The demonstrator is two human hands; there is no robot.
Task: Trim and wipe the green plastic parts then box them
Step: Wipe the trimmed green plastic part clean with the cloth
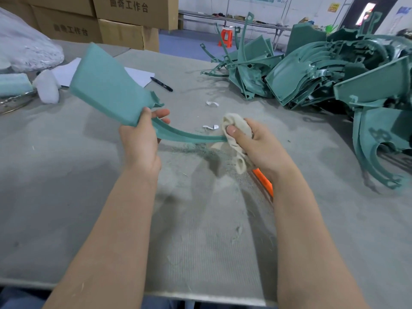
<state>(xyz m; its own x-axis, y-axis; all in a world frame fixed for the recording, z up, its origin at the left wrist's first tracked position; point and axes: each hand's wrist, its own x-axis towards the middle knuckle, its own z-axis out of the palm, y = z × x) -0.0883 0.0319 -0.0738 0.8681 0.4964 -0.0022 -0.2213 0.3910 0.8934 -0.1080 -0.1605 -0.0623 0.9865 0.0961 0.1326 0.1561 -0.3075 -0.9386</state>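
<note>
My left hand point(140, 139) grips a green plastic part point(107, 85) where its broad flat panel meets a long curved arm, and holds it above the grey table point(89, 179). My right hand point(252, 143) grips a cream cloth point(234, 128) wrapped round the far end of that curved arm. An orange-handled tool point(264, 181) sticks out below my right hand; I cannot tell whether the hand holds it. A big heap of green parts point(323, 72) lies at the right back of the table.
Green shavings and dust point(196, 148) lie under the part. A black marker point(161, 84) and white paper point(136, 75) sit behind it. A white foam lump point(48, 88) and a plastic bag point(26, 45) are at left. Cardboard boxes point(124, 21) stand behind the table.
</note>
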